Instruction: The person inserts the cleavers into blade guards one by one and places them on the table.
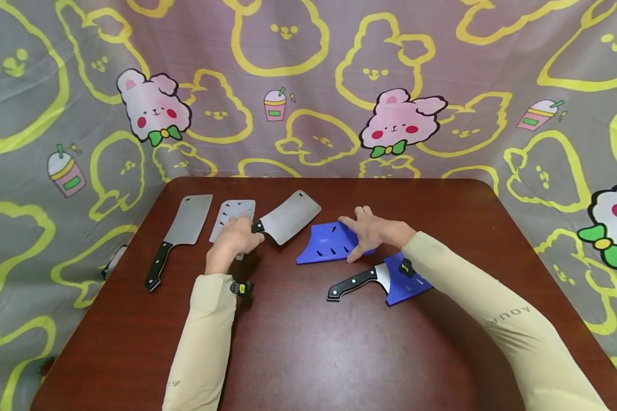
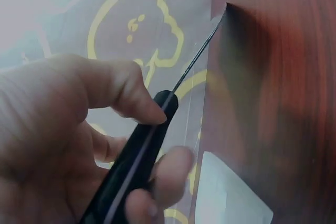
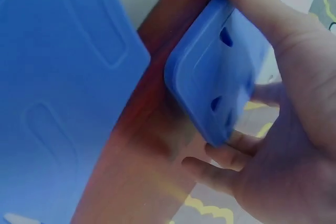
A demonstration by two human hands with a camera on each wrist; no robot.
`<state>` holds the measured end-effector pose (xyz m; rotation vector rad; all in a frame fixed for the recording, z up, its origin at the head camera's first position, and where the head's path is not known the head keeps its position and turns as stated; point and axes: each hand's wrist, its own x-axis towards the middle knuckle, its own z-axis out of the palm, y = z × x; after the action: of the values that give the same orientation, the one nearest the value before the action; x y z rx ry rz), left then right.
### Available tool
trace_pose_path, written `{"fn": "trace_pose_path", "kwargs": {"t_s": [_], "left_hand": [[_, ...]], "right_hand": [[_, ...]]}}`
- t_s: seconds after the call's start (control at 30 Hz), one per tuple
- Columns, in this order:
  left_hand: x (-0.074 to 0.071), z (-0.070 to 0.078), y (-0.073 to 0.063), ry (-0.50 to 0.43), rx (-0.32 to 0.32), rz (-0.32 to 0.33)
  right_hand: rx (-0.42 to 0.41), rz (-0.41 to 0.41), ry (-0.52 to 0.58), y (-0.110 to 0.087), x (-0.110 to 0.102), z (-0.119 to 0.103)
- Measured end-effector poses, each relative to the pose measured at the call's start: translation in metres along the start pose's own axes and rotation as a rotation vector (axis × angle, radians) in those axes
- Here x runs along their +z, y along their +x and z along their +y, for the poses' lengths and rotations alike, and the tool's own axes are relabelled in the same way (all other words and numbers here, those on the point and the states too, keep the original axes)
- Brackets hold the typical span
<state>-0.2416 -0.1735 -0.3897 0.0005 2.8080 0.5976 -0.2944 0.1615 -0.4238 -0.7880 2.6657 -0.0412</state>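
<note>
My left hand (image 1: pixel 232 238) grips the black handle (image 2: pixel 137 153) of a cleaver (image 1: pixel 294 217), its broad blade pointing away to the right. In the left wrist view that blade is seen edge-on. A blue blade cover (image 1: pixel 323 242) with dark slots is held by my right hand (image 1: pixel 372 231), thumb on one edge and fingers at the opposite one. The cover lies just right of the cleaver blade. Under and beside my left hand is a pale blade cover (image 1: pixel 243 206), partly hidden by it.
At the far left another bare cleaver (image 1: pixel 189 220) lies on the brown table (image 1: pixel 308 354). Nearer on the right, a cleaver with a black handle (image 1: pixel 355 283) sits in a second blue cover (image 1: pixel 398 290), partly under my right forearm. A patterned curtain (image 1: pixel 308 125) surrounds the table.
</note>
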Motion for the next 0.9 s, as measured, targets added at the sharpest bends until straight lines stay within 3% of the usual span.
{"fn": "trace_pose_path", "kwargs": {"t_s": [0.2, 0.37, 0.53, 0.77, 0.9], "left_hand": [[0.002, 0.003, 0.000, -0.050, -0.013, 0.034], [0.001, 0.004, 0.000, -0.083, -0.015, 0.062], [0.000, 0.006, -0.002, -0.079, 0.016, 0.100], [0.000, 0.021, -0.004, -0.106, 0.103, 0.146], [-0.001, 0.031, -0.007, -0.110, 0.131, 0.155]], "right_hand": [[-0.012, 0.112, 0.012, -0.006, -0.007, -0.002], [-0.074, 0.185, 0.144, -0.011, -0.011, 0.004], [-0.136, 0.237, 0.286, -0.018, -0.009, 0.014], [-0.209, 0.309, 0.332, -0.032, -0.009, 0.018], [-0.209, 0.357, 0.397, -0.042, -0.012, 0.018]]}}
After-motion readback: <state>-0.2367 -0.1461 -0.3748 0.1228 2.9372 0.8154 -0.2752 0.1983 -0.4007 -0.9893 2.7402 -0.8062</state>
